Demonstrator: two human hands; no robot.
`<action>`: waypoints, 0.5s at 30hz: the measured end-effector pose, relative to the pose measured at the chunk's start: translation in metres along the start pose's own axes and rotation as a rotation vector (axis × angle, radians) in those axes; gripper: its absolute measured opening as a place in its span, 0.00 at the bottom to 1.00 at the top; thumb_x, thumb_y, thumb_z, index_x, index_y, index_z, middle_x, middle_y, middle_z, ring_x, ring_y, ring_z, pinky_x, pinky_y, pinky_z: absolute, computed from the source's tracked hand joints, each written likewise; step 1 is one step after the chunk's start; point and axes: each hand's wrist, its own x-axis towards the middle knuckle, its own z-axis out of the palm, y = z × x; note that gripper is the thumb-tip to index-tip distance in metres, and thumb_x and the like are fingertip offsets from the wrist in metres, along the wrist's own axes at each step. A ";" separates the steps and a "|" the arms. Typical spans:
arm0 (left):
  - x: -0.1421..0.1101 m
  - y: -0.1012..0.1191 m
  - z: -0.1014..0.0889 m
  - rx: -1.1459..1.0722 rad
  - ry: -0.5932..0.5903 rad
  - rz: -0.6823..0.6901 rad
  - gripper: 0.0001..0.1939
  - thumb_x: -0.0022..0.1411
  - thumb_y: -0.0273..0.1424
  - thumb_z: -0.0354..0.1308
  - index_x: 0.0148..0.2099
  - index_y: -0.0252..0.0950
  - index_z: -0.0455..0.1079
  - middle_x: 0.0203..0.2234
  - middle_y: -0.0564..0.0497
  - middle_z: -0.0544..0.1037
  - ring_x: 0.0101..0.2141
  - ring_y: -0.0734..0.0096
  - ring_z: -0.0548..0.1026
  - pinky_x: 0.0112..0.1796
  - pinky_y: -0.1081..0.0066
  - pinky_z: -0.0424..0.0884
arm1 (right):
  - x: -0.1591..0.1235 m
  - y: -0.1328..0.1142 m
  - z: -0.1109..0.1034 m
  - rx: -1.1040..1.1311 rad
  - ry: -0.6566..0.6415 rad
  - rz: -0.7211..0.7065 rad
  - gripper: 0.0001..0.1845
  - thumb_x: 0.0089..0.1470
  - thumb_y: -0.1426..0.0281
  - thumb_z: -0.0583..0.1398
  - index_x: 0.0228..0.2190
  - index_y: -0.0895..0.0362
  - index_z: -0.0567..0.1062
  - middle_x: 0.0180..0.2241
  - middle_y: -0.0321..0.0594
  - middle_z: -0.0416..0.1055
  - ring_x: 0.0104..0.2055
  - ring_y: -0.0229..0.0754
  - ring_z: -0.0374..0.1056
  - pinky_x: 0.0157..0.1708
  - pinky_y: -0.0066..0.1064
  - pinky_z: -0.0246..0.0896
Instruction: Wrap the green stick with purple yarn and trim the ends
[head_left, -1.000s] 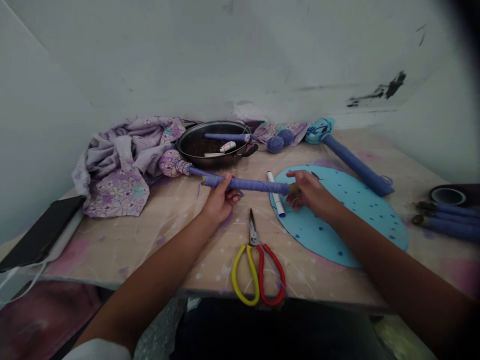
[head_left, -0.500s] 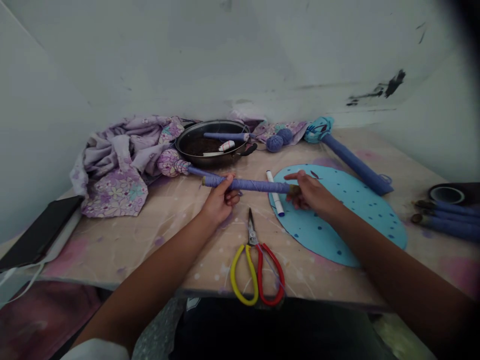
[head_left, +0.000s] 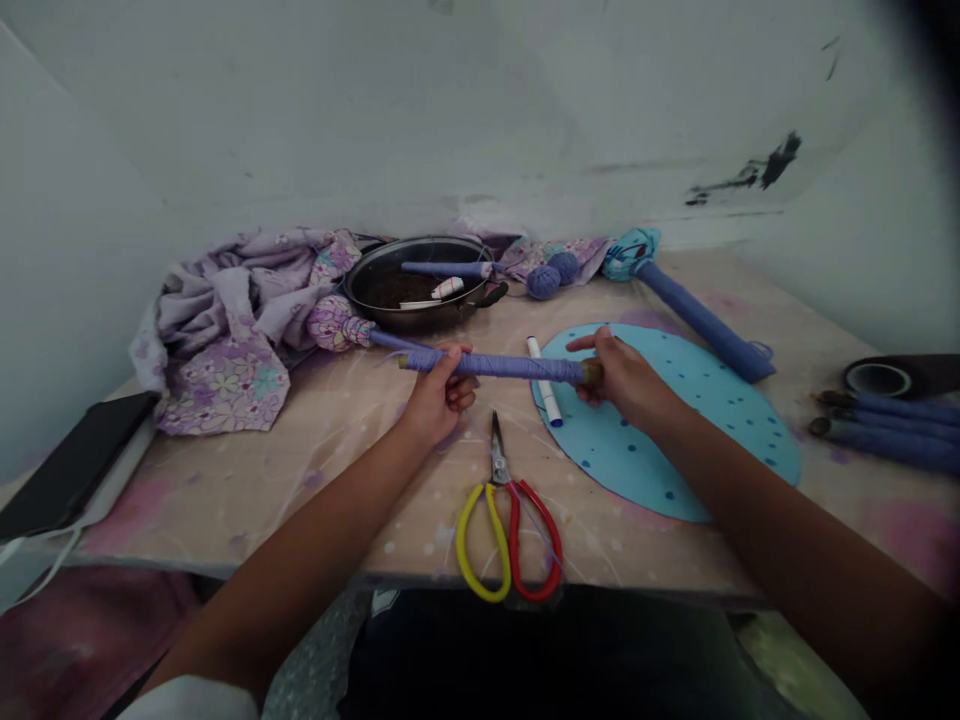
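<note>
A stick wrapped in purple yarn (head_left: 517, 368) is held level above the table, its bare brown ends showing. My left hand (head_left: 441, 402) closes round it near its left end, thumb on top. At the other end my right hand (head_left: 626, 380) grips the stick, with the index finger stretched out above it. Below lie scissors (head_left: 499, 468) with one yellow and one red handle. A white marker (head_left: 552, 405) rests at the left edge of a spotted light-blue oval sheet (head_left: 660, 470), under the right hand.
A black pan (head_left: 397, 320) holding another wrapped stick stands at the back, beside purple yarn balls (head_left: 543, 283). Floral cloth (head_left: 232, 390) is heaped left, near a black book-like object (head_left: 75, 460). At right are a blue-headed wrapped stick (head_left: 701, 315), more wrapped sticks (head_left: 892, 440) and a black roll (head_left: 877, 378).
The whole view has shifted slightly, with things sitting a little further left and up. Both hands keep their hold on the wrapped stick; the right fingers curl slightly differently at its end.
</note>
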 end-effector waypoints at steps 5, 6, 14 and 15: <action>0.000 -0.002 0.000 0.029 0.009 0.001 0.19 0.45 0.40 0.66 0.36 0.37 0.65 0.15 0.62 0.55 0.13 0.87 0.51 0.15 0.81 0.41 | 0.005 0.005 -0.004 -0.074 0.078 -0.174 0.15 0.49 0.59 0.60 0.35 0.53 0.66 0.21 0.33 0.64 0.19 0.34 0.61 0.17 0.27 0.58; 0.000 -0.002 0.000 0.030 0.015 -0.004 0.19 0.45 0.40 0.66 0.36 0.37 0.65 0.15 0.62 0.54 0.13 0.87 0.51 0.15 0.81 0.41 | 0.005 0.006 -0.005 -0.060 0.109 -0.257 0.17 0.47 0.60 0.62 0.37 0.52 0.66 0.26 0.35 0.67 0.24 0.36 0.65 0.22 0.29 0.63; -0.002 -0.001 0.001 0.020 -0.043 0.016 0.16 0.47 0.38 0.65 0.35 0.39 0.64 0.14 0.62 0.55 0.13 0.86 0.52 0.16 0.80 0.43 | 0.003 0.006 -0.004 -0.001 0.102 -0.216 0.16 0.50 0.56 0.59 0.38 0.52 0.66 0.39 0.43 0.69 0.36 0.41 0.70 0.26 0.30 0.67; -0.002 -0.002 0.001 0.024 -0.047 0.025 0.16 0.47 0.38 0.65 0.35 0.39 0.65 0.15 0.62 0.55 0.13 0.86 0.53 0.16 0.80 0.44 | 0.004 0.005 -0.005 -0.020 0.071 -0.104 0.17 0.53 0.53 0.56 0.34 0.53 0.66 0.32 0.42 0.69 0.28 0.38 0.68 0.20 0.28 0.63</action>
